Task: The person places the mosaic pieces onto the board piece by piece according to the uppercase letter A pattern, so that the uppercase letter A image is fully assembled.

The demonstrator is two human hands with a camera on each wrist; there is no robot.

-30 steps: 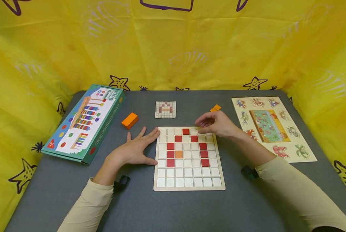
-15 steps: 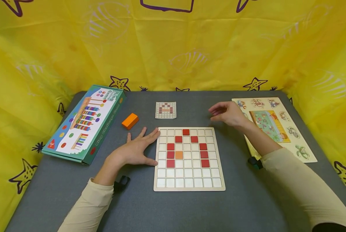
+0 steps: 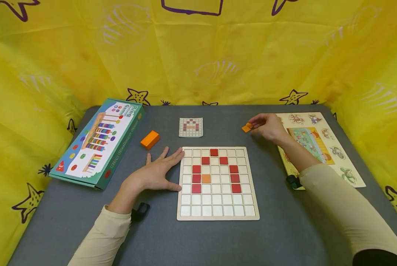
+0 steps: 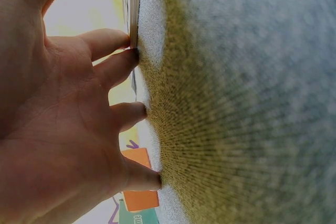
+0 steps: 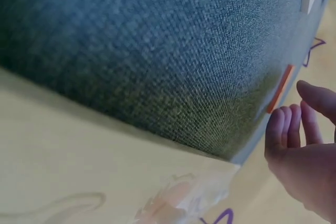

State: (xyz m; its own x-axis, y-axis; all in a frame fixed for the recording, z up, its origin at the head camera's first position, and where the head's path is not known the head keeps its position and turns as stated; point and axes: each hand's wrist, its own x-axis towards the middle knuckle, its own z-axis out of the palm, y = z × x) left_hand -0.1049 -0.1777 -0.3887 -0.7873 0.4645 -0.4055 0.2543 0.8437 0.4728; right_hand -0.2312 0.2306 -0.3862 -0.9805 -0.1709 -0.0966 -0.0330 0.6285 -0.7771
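Observation:
My left hand (image 3: 153, 173) lies with fingers spread beside a white-celled wooden grid board (image 3: 215, 218); its thumb and a fingertip touch the board's left edge. In the left wrist view the left hand (image 4: 63, 108) has its fingertips down at the table. Red tiles (image 3: 196, 188) form an arch in the grid, with one orange tile (image 3: 206, 178) inside it. Beyond the board's right corner, my right hand (image 3: 268, 126) reaches to a couple of small orange tiles (image 3: 246, 128), fingertips at them. In the right wrist view a gap shows between thumb and fingers, beside an orange tile (image 5: 281, 88).
A small pattern card (image 3: 190, 127) lies behind the board. An orange block (image 3: 150, 140) sits left of it, near a green ring game box (image 3: 97, 144). At the right, partly under my forearm, is a wooden picture puzzle board (image 3: 348, 179).
My right hand has moved from above the board's upper right corner, back and to the right, to the small orange tiles. The left hand has stayed at the board's edge.

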